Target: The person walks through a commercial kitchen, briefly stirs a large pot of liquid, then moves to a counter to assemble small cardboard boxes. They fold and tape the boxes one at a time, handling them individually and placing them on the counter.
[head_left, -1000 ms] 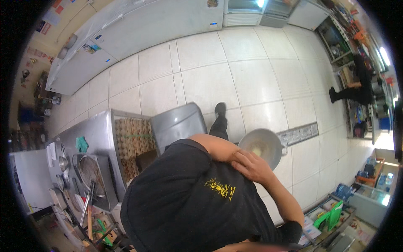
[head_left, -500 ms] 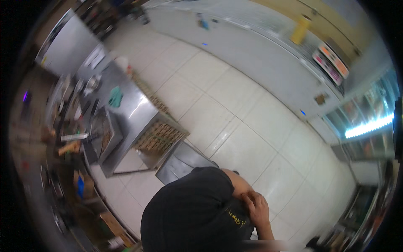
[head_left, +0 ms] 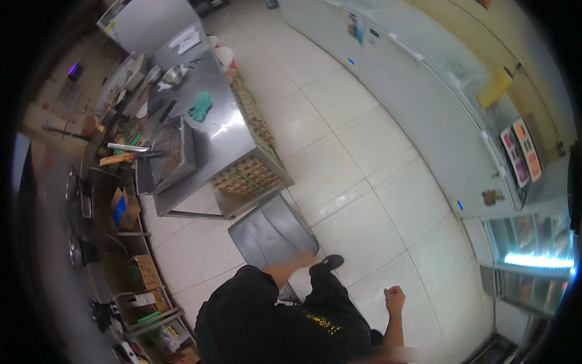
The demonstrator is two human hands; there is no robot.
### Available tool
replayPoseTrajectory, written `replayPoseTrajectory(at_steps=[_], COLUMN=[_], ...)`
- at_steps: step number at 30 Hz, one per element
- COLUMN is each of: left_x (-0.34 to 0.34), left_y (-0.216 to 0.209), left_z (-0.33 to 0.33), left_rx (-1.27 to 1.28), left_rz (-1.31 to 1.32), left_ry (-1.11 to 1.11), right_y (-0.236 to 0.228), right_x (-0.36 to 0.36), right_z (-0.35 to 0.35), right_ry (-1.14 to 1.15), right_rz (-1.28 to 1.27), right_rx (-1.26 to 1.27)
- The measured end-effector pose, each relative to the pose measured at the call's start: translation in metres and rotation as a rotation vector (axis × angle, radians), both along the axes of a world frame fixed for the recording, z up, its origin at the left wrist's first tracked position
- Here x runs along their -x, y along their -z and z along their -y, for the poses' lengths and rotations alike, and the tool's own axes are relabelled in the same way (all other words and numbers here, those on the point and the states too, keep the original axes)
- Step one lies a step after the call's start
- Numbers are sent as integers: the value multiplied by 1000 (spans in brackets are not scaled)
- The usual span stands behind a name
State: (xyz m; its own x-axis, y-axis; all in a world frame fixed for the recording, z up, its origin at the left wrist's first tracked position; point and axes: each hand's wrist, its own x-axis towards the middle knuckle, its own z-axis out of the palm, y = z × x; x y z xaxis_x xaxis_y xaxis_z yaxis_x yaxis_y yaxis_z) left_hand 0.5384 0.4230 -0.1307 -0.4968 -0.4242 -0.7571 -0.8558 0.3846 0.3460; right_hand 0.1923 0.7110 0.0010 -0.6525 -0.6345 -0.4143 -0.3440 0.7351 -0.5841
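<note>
My left hand (head_left: 305, 259) reaches forward from a black sleeve, smeared by motion. It is nearest the right edge of a grey lidded bin (head_left: 267, 230); whether it touches the lid, and how its fingers lie, I cannot make out. My right hand (head_left: 394, 298) hangs low on the right over the pale floor tiles, its fingers curled closed. What they hold, if anything, is hidden. Between the hands, a dark shoe (head_left: 328, 264) and my black clothing with yellow print show.
Left of the bin stands a steel table (head_left: 218, 130) with a green cloth (head_left: 200, 107), a deep metal tray (head_left: 173, 151) and metal bowls (head_left: 174, 75). Stacked egg trays (head_left: 247, 179) sit beneath it. A long white chest freezer (head_left: 400, 85) and a lit display fridge (head_left: 530, 249) line the right.
My right hand has come away from my left arm and dropped to the right. The left forearm now stretches toward the bin. The view has shifted, showing more of the bin and a shoe.
</note>
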Motion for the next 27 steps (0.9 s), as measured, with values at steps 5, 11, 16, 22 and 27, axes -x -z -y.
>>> replayPoseTrajectory(at_steps=[5,11,16,22,27], left_x=[-109,-62,-54,-59,-17], left_y=[-74,-7,-54,-74,-83], left_z=[-45,-100,-148,-105,-43], left_rx=[-48,-323,-52,-81,6], left_rz=[107,16,136,66,-46], left_ry=[91,-688,-423,-813,-1045], right_y=[23,73,102,63,94], right_x=[32,17,53,56,132], right_z=[-164,-285,-300,-164,-21], right_ry=[298,546,20,6,-716], right_rz=[186,535,323,421,110], right_rx=[-78,-102,-413,-83,-130])
